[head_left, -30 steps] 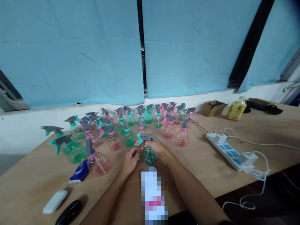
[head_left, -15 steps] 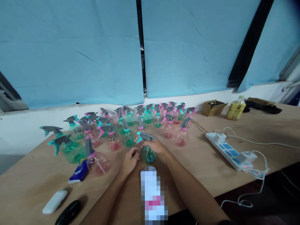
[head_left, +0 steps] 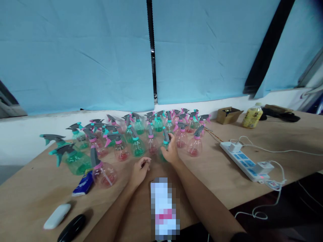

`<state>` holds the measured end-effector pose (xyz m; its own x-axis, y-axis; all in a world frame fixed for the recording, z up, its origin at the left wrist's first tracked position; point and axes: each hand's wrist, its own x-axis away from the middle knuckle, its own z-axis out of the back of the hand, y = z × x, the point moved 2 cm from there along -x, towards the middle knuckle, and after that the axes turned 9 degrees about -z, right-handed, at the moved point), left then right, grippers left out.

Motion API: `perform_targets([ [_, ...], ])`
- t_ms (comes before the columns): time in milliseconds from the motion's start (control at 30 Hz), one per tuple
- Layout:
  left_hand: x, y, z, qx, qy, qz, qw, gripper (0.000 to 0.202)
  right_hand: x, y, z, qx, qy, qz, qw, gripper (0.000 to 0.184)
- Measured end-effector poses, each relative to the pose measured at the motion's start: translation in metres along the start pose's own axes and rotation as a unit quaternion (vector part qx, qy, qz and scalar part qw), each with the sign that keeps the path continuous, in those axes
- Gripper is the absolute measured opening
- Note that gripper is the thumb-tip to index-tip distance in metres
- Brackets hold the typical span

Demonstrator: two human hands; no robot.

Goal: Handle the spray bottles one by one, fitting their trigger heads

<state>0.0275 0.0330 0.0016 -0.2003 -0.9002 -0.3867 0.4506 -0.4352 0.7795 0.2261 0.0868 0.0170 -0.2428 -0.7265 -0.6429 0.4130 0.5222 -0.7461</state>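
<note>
**Right hand** [head_left: 172, 153]: closed around the body of the green spray bottle [head_left: 165, 138]. The palm hides most of the body; the grey sprayer head and teal collar show above the fingers.

**Green spray bottle**: upright on the desk [head_left: 214, 174], in the front row of the bottle cluster [head_left: 141, 129]. It stands between a pink bottle [head_left: 151, 144] on its left and another pink bottle [head_left: 181, 139] on its right, both just beside it.

**Left hand** [head_left: 140, 169]: resting on the desk near the right hand, fingers loosely half curled, holding nothing.

**Bottle cluster**: green and pink spray bottles packed close together, reaching back to the white sill at the desk's far edge.

**Left flank**:
- Two large green bottles [head_left: 73, 160].
- One round pink bottle [head_left: 104, 173], standing forward of the rest.
- A blue packet [head_left: 84, 185] touching the round pink bottle's base.
- A white oblong [head_left: 57, 216] and a black oblong [head_left: 72, 228], near the front-left edge.

**Right flank**:
- A power strip [head_left: 246, 160] with plugs and a cable trailing over the front edge.
- A cardboard box [head_left: 227, 115] and a yellow bottle [head_left: 252, 116], toward the back.

**Open room**:
- Bare wood between the cluster and the power strip.
- A bare band between the hands and the front edge.
</note>
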Motion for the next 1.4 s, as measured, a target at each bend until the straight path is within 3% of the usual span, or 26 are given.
perform_targets([
  [100, 0.000, 0.000, 0.000, 0.000, -0.001, -0.002, 1.000, 0.031, 0.002, 0.007, -0.002, 0.069, 0.009, 0.020, 0.997, 0.067],
  [300, 0.001, 0.002, 0.001, -0.007, -0.005, 0.006, 1.000, 0.032, 0.003, 0.016, -0.009, 0.190, 0.029, -0.044, 0.980, 0.057],
  [500, 0.001, 0.000, 0.000, -0.005, -0.009, 0.004, 1.000, 0.031, 0.001, 0.025, -0.008, 0.181, 0.038, -0.037, 0.982, 0.053],
  [633, 0.001, 0.002, 0.000, -0.003, -0.008, 0.005, 1.000, 0.031, -0.001, 0.028, -0.009, 0.163, 0.021, -0.003, 0.986, 0.052],
  [933, 0.003, 0.007, 0.001, -0.003, -0.006, -0.002, 1.000, 0.032, 0.003, 0.039, -0.015, 0.137, -0.013, -0.001, 0.991, 0.058],
  [1167, 0.002, 0.007, 0.001, -0.009, -0.002, -0.007, 1.000, 0.033, 0.003, 0.044, -0.015, 0.125, -0.017, -0.022, 0.992, 0.062],
  [1400, 0.002, 0.007, 0.000, -0.014, -0.011, -0.003, 1.000, 0.033, 0.006, 0.042, -0.014, 0.135, -0.023, -0.045, 0.990, 0.054],
])
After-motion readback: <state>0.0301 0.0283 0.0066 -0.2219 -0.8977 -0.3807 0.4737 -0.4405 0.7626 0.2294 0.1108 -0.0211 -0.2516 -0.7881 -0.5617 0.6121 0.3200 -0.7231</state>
